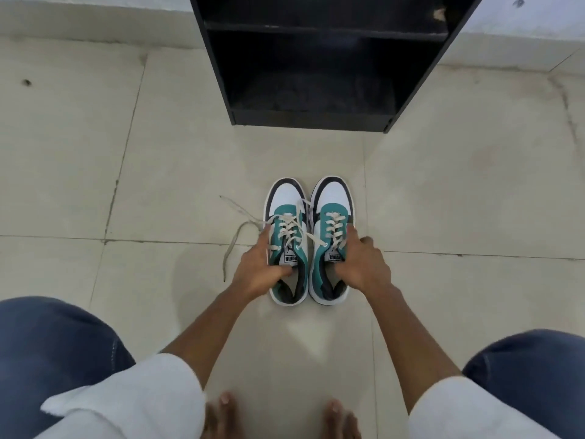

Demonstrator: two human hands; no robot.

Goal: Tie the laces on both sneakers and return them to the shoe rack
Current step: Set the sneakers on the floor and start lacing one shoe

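Observation:
Two teal, white and black sneakers stand side by side on the tiled floor, toes pointing away from me. My left hand point(260, 269) grips the left sneaker point(286, 204) at its collar, thumb inside the opening. My right hand point(361, 264) grips the right sneaker point(332, 201) the same way. The left sneaker's cream laces point(235, 231) are untied and trail loose over the floor to the left. The right sneaker's lace ends are hidden under my hand. The black shoe rack point(316, 117) stands just beyond the sneakers, its bottom shelf open and dark.
Pale floor tiles point(158, 153) surround the sneakers on all sides. A low white wall runs behind the rack. My knees in blue jeans, white sleeves and bare toes point(278, 413) fill the bottom of the view.

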